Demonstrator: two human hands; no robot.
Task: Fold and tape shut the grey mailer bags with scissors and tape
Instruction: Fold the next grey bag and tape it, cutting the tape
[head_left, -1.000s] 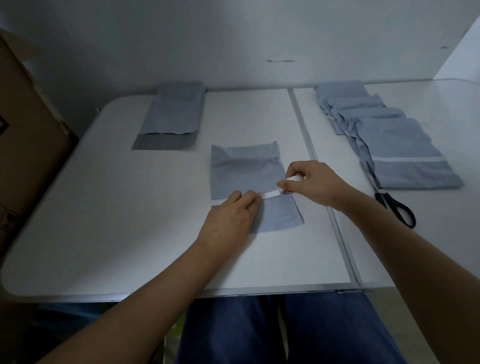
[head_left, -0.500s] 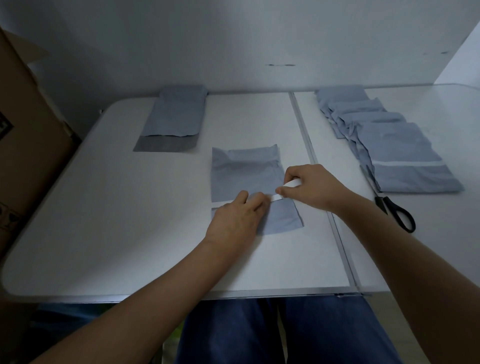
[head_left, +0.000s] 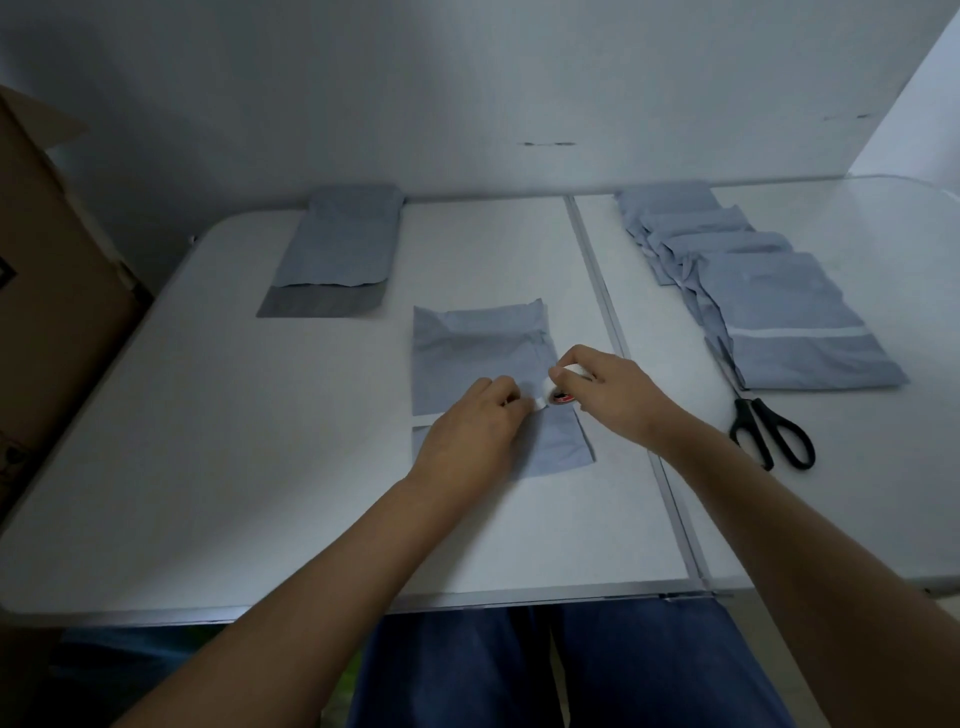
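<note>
The folded grey mailer (head_left: 483, 358) lies mid-worktop (head_left: 208, 467), white tape partly across its seam. The left hand (head_left: 475, 426) presses the strip down; the right hand (head_left: 605, 389) grips the tape roll (head_left: 558, 387). Taped bags (head_left: 795, 317) and scissors (head_left: 771, 431) lie right, unsealed mailers (head_left: 337, 249) far left.

Looks like a makeshift packing spot in somebody's home or a small back room, not a proper warehouse. The giveaway is the white plastic folding table (head_left: 218, 467) with a metal seam down the middle, shoved right against a bare, scuffed white wall (head_left: 467, 93). Left of the table stands a big brown cardboard box (head_left: 47, 270). On the table's right half, grey plastic mailer bags (head_left: 769, 301) overlap in a row, with black-handled scissors (head_left: 769, 431) beside them.
</note>
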